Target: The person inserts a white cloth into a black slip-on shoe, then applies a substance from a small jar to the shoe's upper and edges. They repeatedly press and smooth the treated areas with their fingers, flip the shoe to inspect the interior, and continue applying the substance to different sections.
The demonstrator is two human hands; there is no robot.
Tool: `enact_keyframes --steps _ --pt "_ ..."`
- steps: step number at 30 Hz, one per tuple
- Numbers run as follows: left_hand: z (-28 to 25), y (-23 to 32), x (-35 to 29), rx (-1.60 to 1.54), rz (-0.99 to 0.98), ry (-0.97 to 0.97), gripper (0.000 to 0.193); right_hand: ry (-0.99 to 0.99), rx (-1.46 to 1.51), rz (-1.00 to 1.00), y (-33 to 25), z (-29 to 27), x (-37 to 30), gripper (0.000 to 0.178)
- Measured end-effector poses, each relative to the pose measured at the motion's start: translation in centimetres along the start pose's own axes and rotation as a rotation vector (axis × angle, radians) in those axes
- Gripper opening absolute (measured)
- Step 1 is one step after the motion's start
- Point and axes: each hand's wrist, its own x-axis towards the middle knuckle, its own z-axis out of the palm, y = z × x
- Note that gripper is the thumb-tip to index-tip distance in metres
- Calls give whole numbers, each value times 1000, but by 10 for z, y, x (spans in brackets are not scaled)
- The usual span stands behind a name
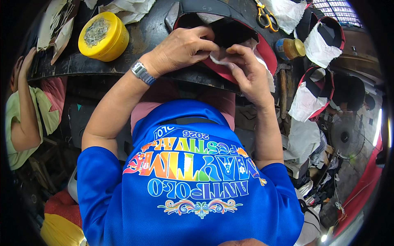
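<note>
One thin white cloth lining point(220, 58) is pinched by left hand point(180, 46) and right hand point(251, 78), seemingly only part-secured inside one curved black-and-red fabric piece point(267, 50), right edge left loose.

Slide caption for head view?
Left hand and right hand handle white material at a black-and-red workpiece, yellow tub to the left.

Both hands point(176, 51) point(251, 78) hold white material point(221, 61) at a red-and-black piece point(267, 54) — scissors point(265, 12) lie near.
</note>
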Motion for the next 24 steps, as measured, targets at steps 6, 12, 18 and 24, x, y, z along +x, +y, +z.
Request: enact_keyframes --steps 6,12,18,24 --pt "2 -1 0 -8 68 25 18 233 41 14 3 -7 18 34" --pt "9 3 -3 -31 137 68 13 264 -250 15 17 -11 33 28" --pt "11 -3 0 182 338 89 10 233 -327 87 14 -7 44 32" --pt "13 1 -3 249 338 111 14 199 -232 133 15 -9 44 37"
